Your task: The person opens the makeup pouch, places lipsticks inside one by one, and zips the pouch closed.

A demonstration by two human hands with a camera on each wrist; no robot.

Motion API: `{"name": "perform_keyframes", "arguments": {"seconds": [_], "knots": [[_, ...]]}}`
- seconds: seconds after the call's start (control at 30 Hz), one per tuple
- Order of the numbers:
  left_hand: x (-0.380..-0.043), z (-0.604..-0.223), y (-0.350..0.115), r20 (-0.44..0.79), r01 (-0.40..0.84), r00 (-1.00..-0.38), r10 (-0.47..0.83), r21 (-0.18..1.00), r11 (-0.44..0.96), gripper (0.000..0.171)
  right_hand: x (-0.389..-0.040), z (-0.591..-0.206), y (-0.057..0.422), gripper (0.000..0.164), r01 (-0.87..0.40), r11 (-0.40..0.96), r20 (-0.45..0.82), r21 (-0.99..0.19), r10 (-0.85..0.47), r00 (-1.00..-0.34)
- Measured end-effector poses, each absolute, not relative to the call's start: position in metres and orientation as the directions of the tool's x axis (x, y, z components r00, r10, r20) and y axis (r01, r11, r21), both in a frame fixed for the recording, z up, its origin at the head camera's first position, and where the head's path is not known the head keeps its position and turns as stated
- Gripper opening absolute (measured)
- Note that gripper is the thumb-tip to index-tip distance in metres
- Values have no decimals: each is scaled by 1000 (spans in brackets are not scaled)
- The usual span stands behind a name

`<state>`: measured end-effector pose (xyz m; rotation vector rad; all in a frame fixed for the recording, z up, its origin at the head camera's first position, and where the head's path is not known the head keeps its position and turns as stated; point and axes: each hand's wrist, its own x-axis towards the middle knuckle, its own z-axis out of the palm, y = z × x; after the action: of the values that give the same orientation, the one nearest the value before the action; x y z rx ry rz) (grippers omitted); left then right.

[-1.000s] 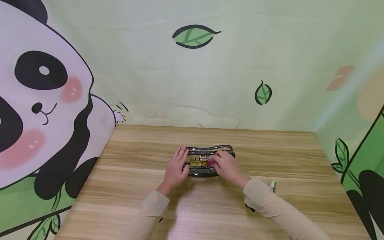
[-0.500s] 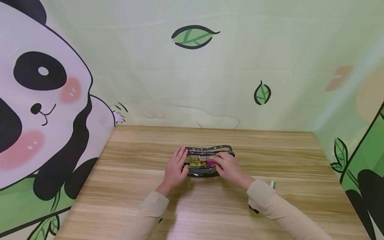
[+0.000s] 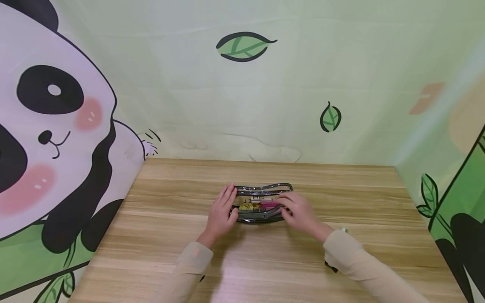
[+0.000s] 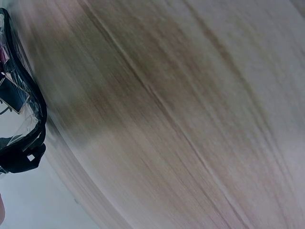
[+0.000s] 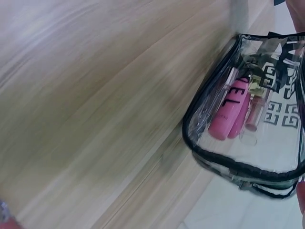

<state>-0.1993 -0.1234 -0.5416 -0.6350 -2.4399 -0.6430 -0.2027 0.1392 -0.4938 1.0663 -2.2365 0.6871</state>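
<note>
A clear makeup bag [image 3: 257,220] with black trim lies on the wooden table, its long top parted so the things inside show. Pink tubes [image 5: 226,112] and a small tube with a clear cap [image 5: 256,112] lie in it. My left hand [image 3: 221,213] holds the bag's left end, fingers along the far side and thumb at the near rim. At the right end, my right hand [image 3: 302,213] grips the bag between thumb and fingers. A zipper [image 5: 259,187] runs along the edge in the right wrist view. Lettering on the clear wall partly covers the contents.
By the right sleeve a small pale green object [image 3: 344,230] is mostly hidden, and a black object [image 3: 331,267] sticks out under the cuff. A dark bit [image 3: 202,278] shows beside the left sleeve. A panda-printed backdrop [image 3: 242,97] stands behind the table [image 3: 182,176].
My right hand has slid to the right, from over the bag's contents to its right end, uncovering more of the pink tube and near rim. The left hand has stayed in place.
</note>
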Motion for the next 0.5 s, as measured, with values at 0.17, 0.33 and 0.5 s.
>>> {"name": "perform_keyframes", "arguments": {"seconds": [0.17,0.33,0.5], "knots": [[-198,-542,-123,594,545,-748,297,295,785,54,-202,-495,153,27,-795,573,688,-198,-497,-529],[-198,-542,-124,587,543,-754,295,304,783,55,-200,-495,166,31,-758,614,660,-220,-479,-579],[-199,-542,-123,592,546,-750,294,304,781,54,-199,-498,178,33,-739,635,639,-224,-477,-604]]}}
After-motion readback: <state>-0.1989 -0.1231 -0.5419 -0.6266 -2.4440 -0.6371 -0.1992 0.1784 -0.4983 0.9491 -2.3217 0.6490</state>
